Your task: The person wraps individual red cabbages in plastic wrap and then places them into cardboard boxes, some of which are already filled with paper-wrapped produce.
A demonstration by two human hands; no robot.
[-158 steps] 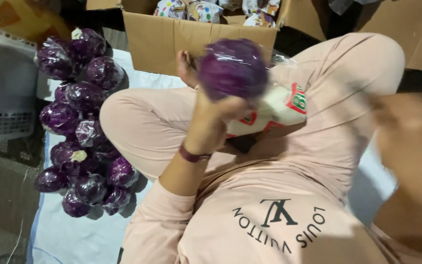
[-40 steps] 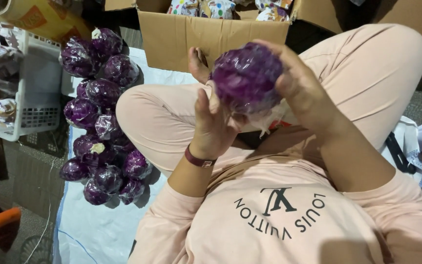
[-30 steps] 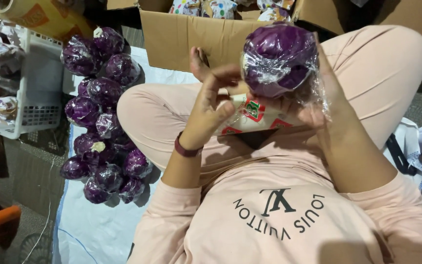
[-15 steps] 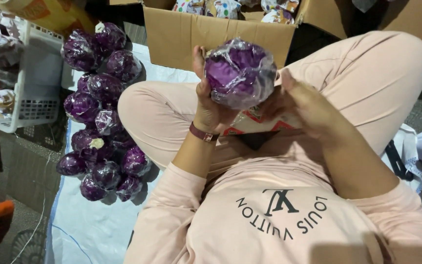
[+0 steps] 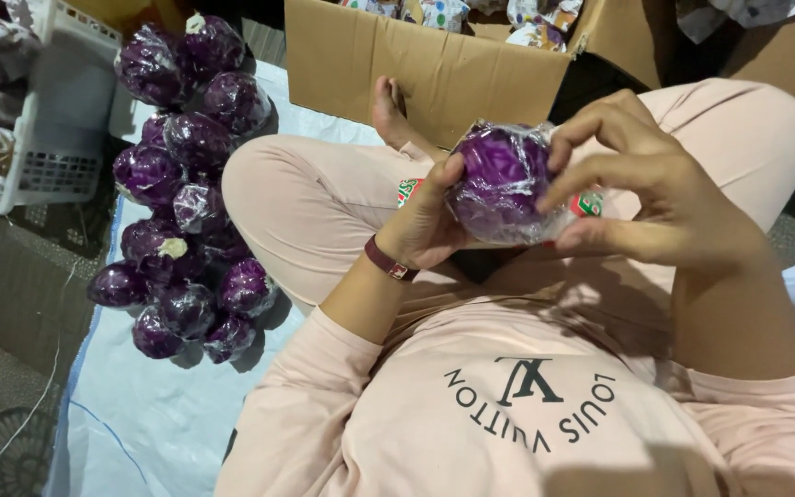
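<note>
- head view: left hand point(image 5: 427, 225) and right hand point(image 5: 655, 198) are both clamped on one purple cabbage point(image 5: 501, 179) wrapped in clear film, held above the lap, in front of the cardboard box point(image 5: 416, 74).
- cardboard box: open, holding wrapped items with printed covers point(image 5: 434, 13); kind cannot be told.
- white plastic basket point(image 5: 57, 138), far left: contents blurred.
- pile of wrapped purple cabbages point(image 5: 186, 184) lies loose on a pale sheet point(image 5: 140, 414), between basket and knee.

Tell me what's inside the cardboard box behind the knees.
The cardboard box is open at the top, and only a few patterned, multicoloured wrapped items show above its rim. Its front wall hides whatever lies deeper, and the frame's top edge crops the rest.
</note>
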